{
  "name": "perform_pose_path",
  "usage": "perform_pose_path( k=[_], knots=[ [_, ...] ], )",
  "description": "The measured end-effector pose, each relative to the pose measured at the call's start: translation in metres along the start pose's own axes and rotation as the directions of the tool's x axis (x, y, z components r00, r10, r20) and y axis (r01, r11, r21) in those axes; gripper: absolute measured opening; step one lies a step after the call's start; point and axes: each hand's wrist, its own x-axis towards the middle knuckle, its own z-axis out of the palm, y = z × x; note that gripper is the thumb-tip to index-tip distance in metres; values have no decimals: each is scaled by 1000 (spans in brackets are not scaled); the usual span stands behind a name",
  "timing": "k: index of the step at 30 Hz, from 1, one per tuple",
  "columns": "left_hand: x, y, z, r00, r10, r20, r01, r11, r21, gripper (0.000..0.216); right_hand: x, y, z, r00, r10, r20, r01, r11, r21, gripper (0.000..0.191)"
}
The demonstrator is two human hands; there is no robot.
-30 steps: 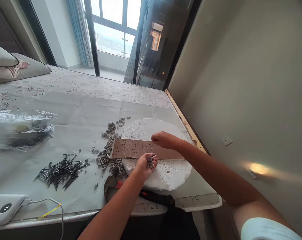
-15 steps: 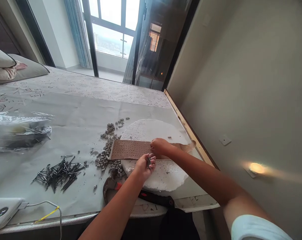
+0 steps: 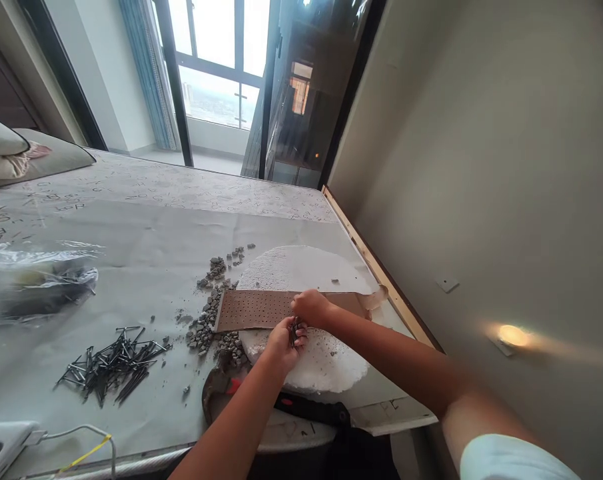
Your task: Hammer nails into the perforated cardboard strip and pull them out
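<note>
Curled around several dark nails (image 3: 294, 333), my left hand (image 3: 283, 347) is over the near edge of a brown strip full of small holes (image 3: 254, 310). My right hand (image 3: 311, 308) is closed in a pinch just above the nails in my left palm. Whatever is between its fingertips is too small to make out. Under the strip lies a round white foam slab (image 3: 326, 363). A hammer (image 3: 311, 407) with a black and red handle rests in front of the slab, partly behind my left forearm.
Grey stone chips (image 3: 201, 330) lie along the slab's left side. Farther left are a pile of nails (image 3: 111, 367) and a clear plastic bag (image 3: 41, 280). A white power bank (image 3: 4, 440) with a cable sits at the front left. A wooden edge (image 3: 371, 257) and wall bound the right.
My right hand has moved slightly left and down, closer to the nails in my left hand. The whole view has shifted a little.
</note>
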Motion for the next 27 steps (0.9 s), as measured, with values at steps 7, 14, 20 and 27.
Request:
perform_pose_path(
  k=[7, 14, 20, 27],
  knots=[
    [2, 1, -4, 994, -43, 98, 46, 998, -38, 14, -4, 12, 2, 997, -10, -80, 14, 999, 50, 29],
    [1, 1, -5, 995, -28, 96, 29, 999, -15, 10, 5, 12, 3, 986, 160, -42, -153, 979, 136, 22],
    [2, 1, -4, 995, -45, 91, 48, 998, -31, 14, 1, 12, -2, 986, 161, -52, -150, 973, 178, 18],
    [-2, 1, -2, 995, -57, 77, 61, 997, -45, 16, -20, 30, -25, 935, 212, -284, -70, 895, 440, 25]
  ],
)
